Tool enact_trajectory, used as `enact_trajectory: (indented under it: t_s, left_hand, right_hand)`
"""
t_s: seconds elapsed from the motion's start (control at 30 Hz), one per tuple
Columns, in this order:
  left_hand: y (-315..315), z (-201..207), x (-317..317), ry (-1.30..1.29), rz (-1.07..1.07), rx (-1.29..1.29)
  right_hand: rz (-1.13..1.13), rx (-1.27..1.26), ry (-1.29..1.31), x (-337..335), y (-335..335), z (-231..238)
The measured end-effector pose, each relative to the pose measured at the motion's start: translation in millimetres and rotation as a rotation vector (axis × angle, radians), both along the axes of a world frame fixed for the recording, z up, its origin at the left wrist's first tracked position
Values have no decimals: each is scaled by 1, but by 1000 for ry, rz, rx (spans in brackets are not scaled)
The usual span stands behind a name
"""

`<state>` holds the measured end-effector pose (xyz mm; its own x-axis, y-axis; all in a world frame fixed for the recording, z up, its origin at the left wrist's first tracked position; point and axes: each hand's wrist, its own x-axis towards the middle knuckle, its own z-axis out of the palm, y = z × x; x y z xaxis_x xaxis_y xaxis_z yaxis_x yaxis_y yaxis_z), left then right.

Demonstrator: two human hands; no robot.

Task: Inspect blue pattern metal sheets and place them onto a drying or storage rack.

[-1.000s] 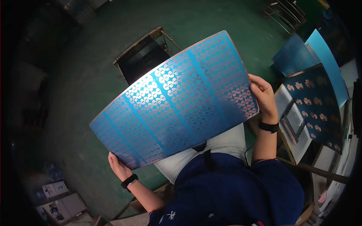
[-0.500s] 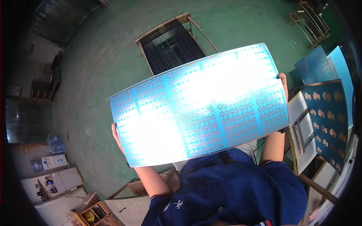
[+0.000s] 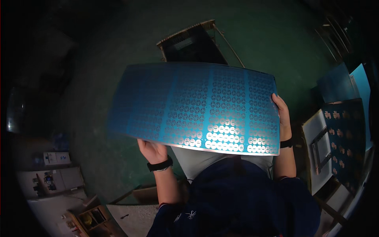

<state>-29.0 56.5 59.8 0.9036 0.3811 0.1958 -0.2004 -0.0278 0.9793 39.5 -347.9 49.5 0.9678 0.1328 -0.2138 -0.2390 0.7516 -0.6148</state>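
A large blue panel (image 3: 189,104), covered in rows of small round copper-coloured circuit patterns, is held up in front of me; it looks like a circuit board sheet. My left hand (image 3: 153,151) grips its near edge left of the middle, fingers hidden beneath. On the right side edge, my right hand (image 3: 281,107) is closed with fingertips curled over the rim. Light glints off the near right part of the sheet, while its left part lies in shadow.
Beyond the panel stands a slotted rack (image 3: 193,43) on the green floor. To my right, a patterned blue panel (image 3: 345,138) leans beside a white board (image 3: 320,154) with a dark frame. A wooden box (image 3: 92,217) and a pale cabinet (image 3: 65,181) are at lower left.
The panel has turned clockwise and its far side tilts differently, so the strong glare is mostly gone. My left hand has moved from the left side edge to the near edge. The picture is darker.
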Motion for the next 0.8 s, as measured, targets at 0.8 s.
enact_trajectory:
  t_s: [0.8]
  left_hand:
    - [-54, 20, 2, 177, -467, -457]
  right_hand:
    - [241, -233, -239, 12, 40, 26]
